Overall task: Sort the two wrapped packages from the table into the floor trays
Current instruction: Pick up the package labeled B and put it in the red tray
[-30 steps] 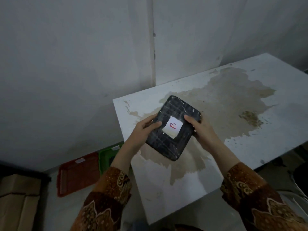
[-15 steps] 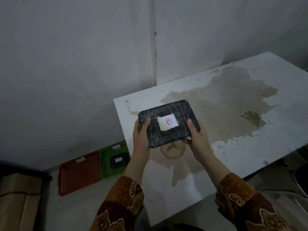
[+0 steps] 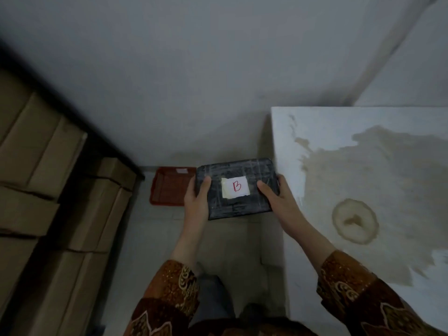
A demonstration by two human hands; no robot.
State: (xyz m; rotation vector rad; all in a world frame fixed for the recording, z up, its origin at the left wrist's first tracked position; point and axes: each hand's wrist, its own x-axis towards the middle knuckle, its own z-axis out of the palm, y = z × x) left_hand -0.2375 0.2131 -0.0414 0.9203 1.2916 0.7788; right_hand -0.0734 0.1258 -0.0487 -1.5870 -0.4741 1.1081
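A black wrapped package (image 3: 244, 170) with a white label marked with a red "B" hangs in the air over the floor, left of the table. My left hand (image 3: 196, 198) grips its left edge, thumb on top. My right hand (image 3: 278, 200) grips its right edge the same way. An empty red tray (image 3: 169, 187) lies on the floor by the wall, just left of and below the package. The package hides the floor to the right of the red tray, so the green tray is not visible.
The white stained table (image 3: 363, 180) fills the right side, its left edge close to my right hand. Stacked cardboard boxes (image 3: 48, 190) line the left. A grey wall runs behind the tray. Pale floor tiles (image 3: 155, 238) lie between boxes and table.
The package has come off the table and moved left, out over the floor in front of the trays. My view has swung left and down, and the green tray has gone behind the package.
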